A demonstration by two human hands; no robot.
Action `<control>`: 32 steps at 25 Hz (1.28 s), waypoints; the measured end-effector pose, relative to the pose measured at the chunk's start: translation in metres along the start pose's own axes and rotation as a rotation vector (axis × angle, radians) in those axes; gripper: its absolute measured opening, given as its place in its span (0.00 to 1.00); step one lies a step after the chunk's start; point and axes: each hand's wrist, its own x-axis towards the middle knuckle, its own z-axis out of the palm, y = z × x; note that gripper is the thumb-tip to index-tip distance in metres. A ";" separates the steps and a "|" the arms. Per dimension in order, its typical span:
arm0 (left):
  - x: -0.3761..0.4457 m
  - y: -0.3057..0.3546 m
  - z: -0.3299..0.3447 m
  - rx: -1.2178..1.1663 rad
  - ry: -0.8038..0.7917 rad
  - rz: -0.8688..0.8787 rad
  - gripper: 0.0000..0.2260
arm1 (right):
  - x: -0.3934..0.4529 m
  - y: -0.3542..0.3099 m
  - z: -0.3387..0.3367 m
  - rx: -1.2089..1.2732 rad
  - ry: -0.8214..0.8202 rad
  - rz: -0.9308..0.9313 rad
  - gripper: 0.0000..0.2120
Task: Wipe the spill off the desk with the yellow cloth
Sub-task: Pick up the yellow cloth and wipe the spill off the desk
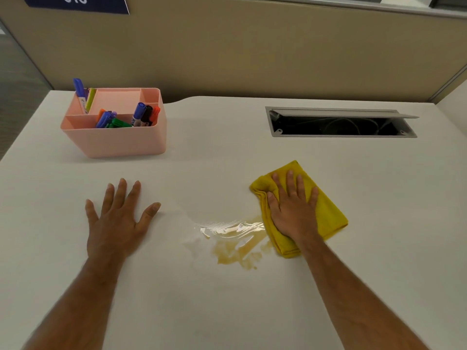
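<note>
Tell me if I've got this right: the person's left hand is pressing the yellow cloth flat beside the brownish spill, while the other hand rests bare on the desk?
Not quite: the head view shows the right hand pressing the yellow cloth flat beside the brownish spill. The left hand is the one resting bare on the desk.

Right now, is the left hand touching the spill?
Apart. The head view shows the left hand flat on the desk, with a strip of dry desk between its thumb and the spill.
</note>
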 end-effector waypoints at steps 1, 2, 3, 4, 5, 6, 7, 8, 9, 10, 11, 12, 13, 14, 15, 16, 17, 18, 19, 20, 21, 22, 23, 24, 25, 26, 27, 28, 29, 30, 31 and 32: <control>0.000 0.001 0.000 -0.001 -0.001 -0.001 0.40 | -0.001 -0.011 0.003 0.005 0.004 -0.011 0.29; 0.000 0.001 0.000 -0.001 0.000 0.001 0.40 | 0.001 -0.023 0.005 0.009 0.006 -0.028 0.29; 0.000 0.001 0.000 -0.001 0.001 0.002 0.40 | 0.004 -0.036 0.007 0.013 0.010 -0.050 0.29; 0.000 0.000 0.000 0.000 0.002 0.001 0.40 | 0.007 -0.049 0.009 0.015 0.013 -0.074 0.29; 0.000 0.000 0.000 -0.001 0.004 0.001 0.40 | 0.012 -0.062 0.010 0.020 0.012 -0.098 0.29; 0.000 0.000 0.000 -0.004 0.010 0.001 0.40 | 0.016 -0.074 0.011 0.026 0.008 -0.120 0.29; 0.000 0.000 0.000 -0.007 0.015 0.002 0.40 | 0.020 -0.087 0.012 0.032 0.004 -0.143 0.29; 0.000 0.000 0.001 -0.007 0.017 0.002 0.40 | 0.022 -0.100 0.014 0.034 0.001 -0.166 0.29; 0.000 0.000 0.001 -0.007 0.016 0.002 0.40 | 0.023 -0.112 0.016 0.032 -0.003 -0.191 0.29; 0.000 0.000 0.001 -0.008 0.015 0.001 0.40 | 0.023 -0.123 0.018 0.030 -0.007 -0.216 0.29; 0.000 0.001 0.001 -0.011 0.016 0.000 0.40 | 0.022 -0.133 0.019 0.029 -0.010 -0.242 0.29; 0.000 0.001 0.001 -0.015 0.020 -0.002 0.40 | 0.020 -0.142 0.021 0.029 -0.013 -0.269 0.29; 0.000 0.001 0.001 -0.018 0.024 -0.003 0.40 | 0.016 -0.149 0.023 0.027 -0.016 -0.295 0.29; 0.001 0.001 0.002 -0.021 0.027 -0.003 0.40 | 0.012 -0.154 0.024 0.021 -0.016 -0.321 0.29; 0.001 0.002 0.002 -0.023 0.029 -0.003 0.40 | 0.006 -0.156 0.025 0.013 -0.011 -0.350 0.29; 0.000 0.001 0.002 -0.023 0.030 -0.002 0.40 | -0.001 -0.157 0.027 0.005 -0.001 -0.379 0.29; 0.000 0.001 0.002 -0.027 0.032 0.000 0.40 | -0.008 -0.155 0.028 -0.002 0.012 -0.409 0.29; 0.000 0.001 0.002 -0.031 0.034 0.003 0.40 | -0.014 -0.152 0.029 -0.003 0.023 -0.434 0.29; -0.001 0.001 0.002 -0.032 0.034 0.005 0.40 | -0.018 -0.147 0.030 -0.003 0.028 -0.457 0.29; 0.000 0.001 0.001 -0.032 0.033 0.005 0.40 | -0.022 -0.142 0.030 -0.006 0.031 -0.475 0.29; -0.001 0.001 0.001 -0.033 0.032 0.006 0.41 | -0.023 -0.136 0.030 -0.013 0.033 -0.489 0.29; -0.001 0.001 0.001 -0.033 0.029 0.007 0.41 | -0.023 -0.130 0.029 -0.019 0.034 -0.497 0.29; -0.001 0.000 0.001 -0.032 0.025 0.009 0.41 | -0.022 -0.124 0.029 -0.021 0.032 -0.495 0.28; -0.002 0.000 0.001 -0.031 0.021 0.011 0.41 | -0.019 -0.117 0.028 -0.024 0.029 -0.485 0.28; -0.002 0.000 0.000 -0.028 0.018 0.012 0.41 | -0.014 -0.108 0.026 -0.030 0.026 -0.464 0.28; -0.002 0.000 0.000 -0.027 0.017 0.012 0.41 | -0.008 -0.098 0.024 -0.038 0.023 -0.435 0.28; -0.002 0.000 0.000 -0.025 0.016 0.013 0.41 | 0.000 -0.086 0.021 -0.046 0.019 -0.400 0.28; -0.002 0.000 0.000 -0.025 0.015 0.014 0.41 | 0.007 -0.072 0.017 -0.052 0.016 -0.359 0.28; -0.002 0.000 0.000 -0.025 0.015 0.014 0.41 | 0.016 -0.056 0.012 -0.055 0.015 -0.315 0.27; -0.001 0.000 0.000 -0.026 0.016 0.013 0.41 | 0.023 -0.040 0.008 -0.057 0.011 -0.270 0.27; -0.001 0.000 0.000 -0.028 0.017 0.012 0.41 | 0.028 -0.024 0.003 -0.054 0.004 -0.224 0.27; -0.002 0.000 0.000 -0.030 0.018 0.011 0.41 | 0.031 -0.008 -0.001 -0.048 -0.004 -0.182 0.27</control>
